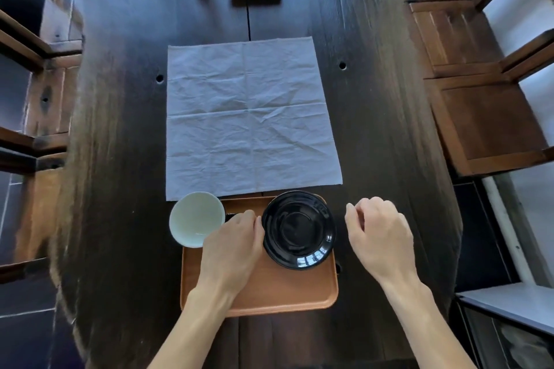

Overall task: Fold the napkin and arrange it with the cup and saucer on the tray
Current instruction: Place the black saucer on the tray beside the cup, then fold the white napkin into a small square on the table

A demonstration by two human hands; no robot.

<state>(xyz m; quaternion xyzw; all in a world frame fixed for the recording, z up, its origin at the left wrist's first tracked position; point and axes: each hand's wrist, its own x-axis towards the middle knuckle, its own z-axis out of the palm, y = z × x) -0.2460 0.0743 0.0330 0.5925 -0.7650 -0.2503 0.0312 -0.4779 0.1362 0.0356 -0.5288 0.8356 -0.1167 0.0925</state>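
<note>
Right, the tray sits nearest the person on the dark worktop, and everything gets placed from it. The napkin lies flat and fully open just beyond the tray's far edge, creased and not yet folded. The cup perches at the tray's far left corner, the black saucer at its far right, overhanging slightly. The left hand rests over the tray between cup and saucer, fingers loosely curled, holding nothing. The right hand hovers just off the tray's right side, fingers curled and empty.

The napkin looks soft and limp (light, no stiffness), so pinching two corners seems best. Cup and saucer look glossy, hard, breakable; grip them by the rims.
</note>
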